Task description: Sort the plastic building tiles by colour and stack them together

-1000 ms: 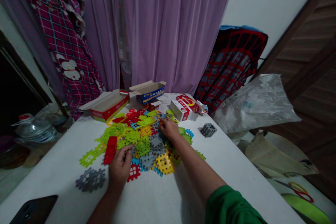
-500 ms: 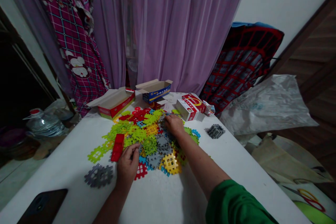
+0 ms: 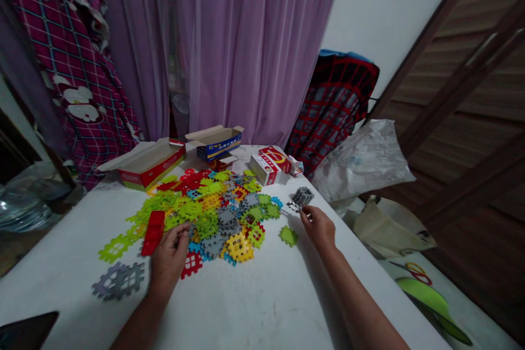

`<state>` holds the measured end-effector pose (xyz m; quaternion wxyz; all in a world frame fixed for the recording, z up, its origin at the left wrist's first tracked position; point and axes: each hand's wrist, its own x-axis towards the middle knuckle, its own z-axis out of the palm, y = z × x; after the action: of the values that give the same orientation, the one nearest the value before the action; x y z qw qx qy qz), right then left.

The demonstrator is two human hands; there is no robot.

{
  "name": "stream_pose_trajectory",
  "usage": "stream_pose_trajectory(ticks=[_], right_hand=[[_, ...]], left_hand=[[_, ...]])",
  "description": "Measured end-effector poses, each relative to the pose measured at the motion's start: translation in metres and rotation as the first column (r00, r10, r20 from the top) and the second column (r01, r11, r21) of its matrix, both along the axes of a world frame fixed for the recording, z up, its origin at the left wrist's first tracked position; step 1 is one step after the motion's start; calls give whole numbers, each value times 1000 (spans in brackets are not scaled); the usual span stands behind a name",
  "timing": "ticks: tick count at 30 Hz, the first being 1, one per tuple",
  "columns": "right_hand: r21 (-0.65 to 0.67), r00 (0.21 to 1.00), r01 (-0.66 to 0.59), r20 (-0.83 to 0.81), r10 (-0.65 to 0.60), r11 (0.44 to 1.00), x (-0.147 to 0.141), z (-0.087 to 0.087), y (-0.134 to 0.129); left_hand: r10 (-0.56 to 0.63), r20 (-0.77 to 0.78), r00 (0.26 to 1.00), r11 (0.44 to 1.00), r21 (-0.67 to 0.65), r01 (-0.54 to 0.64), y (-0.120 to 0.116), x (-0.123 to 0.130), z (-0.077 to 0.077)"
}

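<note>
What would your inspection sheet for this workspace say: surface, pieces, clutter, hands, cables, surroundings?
Surface: white table, faint marks.
Pieces: multicoloured pile; grey stack to its right; grey pieces front left.
Clutter: open red-and-green box, open blue box; dark flat object, cut off by the frame.
Hands: left hand beside the red block; right hand, fingers near the grey stack, grip unclear.
Cables: nothing seen.
Surroundings: purple curtain, plastic bag.
</note>
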<state>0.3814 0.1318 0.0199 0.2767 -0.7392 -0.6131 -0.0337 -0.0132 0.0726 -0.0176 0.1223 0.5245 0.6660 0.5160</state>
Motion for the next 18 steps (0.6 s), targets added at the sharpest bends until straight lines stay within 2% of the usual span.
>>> stream_pose_trajectory(ticks=[2, 4, 6, 8, 11, 15, 18], right_hand=[[5, 992, 46, 120, -46, 999, 16, -8, -18], [-37, 983, 35, 183, -27, 999, 28, -18, -34], [-92, 986, 3, 164, 13, 996, 38, -29, -47], [-123, 995, 46, 95, -34, 991, 46, -36, -53], [-139, 989, 143, 51, -137, 980, 55, -37, -51], [-156, 985, 99, 153, -75, 983, 52, -31, -39], [-169, 984, 79, 172, -49, 982, 46, -30, -34]], left_hand=[[12, -8, 1000, 1000, -15, -12, 0, 0, 1], [24, -19, 1000, 999, -29, -24, -1, 0, 3], [30, -34, 999, 998, -52, -31, -2, 0, 5], [27, -39, 999, 997, -76, -30, -3, 0, 7], [33, -26, 999, 995, -93, -35, -4, -1, 7], [46, -41, 998, 991, -121, -51, -3, -2, 7], [54, -58, 997, 990, -126, -61, -3, -1, 8]])
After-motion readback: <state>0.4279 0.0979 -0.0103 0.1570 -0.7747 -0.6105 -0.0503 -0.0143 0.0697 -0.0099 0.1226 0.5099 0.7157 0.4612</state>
